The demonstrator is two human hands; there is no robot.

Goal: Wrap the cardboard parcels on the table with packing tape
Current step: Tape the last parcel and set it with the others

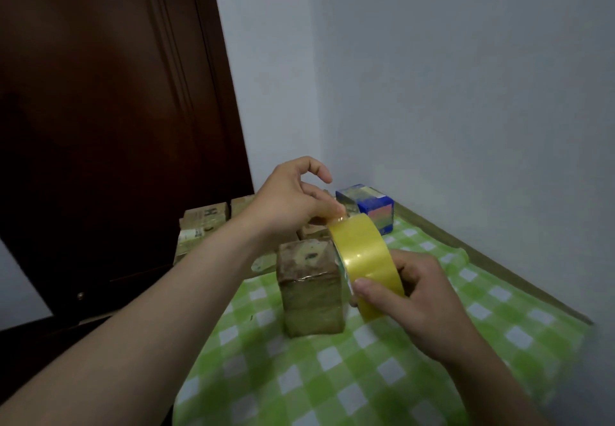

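**Two hands on the tape, one parcel waiting beside it**

Two bare hands meet over a table covered with a green-and-white checked cloth (366, 375). The right hand (422, 299) grips the yellow tape roll (366, 259) from below. Its thumb lies flat across the glossy outer band and its fingers curl round the far side. The roll stands on edge in the air, above the cloth, with its broad taped face turned toward the camera.

The left hand (293, 199) reaches in from the left and pinches at the top rim of the roll with the thumb and fingertips pressed together. Its index finger is raised and hooked clear of the tape. Whether a loose end has been lifted there cannot be told; the fingertips are blurred.

Just left of the roll, a brown cardboard parcel (309, 289) stands upright on the cloth, its sides shiny. It sits close to the roll, but it is unclear whether the two touch.

Further back, a second parcel (314, 230) shows partly behind the left hand and the roll. A cluster of stacked parcels (203, 222) sits at the far left edge of the table. A blue box (369, 207) rests in the far corner near the pale wall (466, 92). A dark brown door (100, 126) fills the left side.
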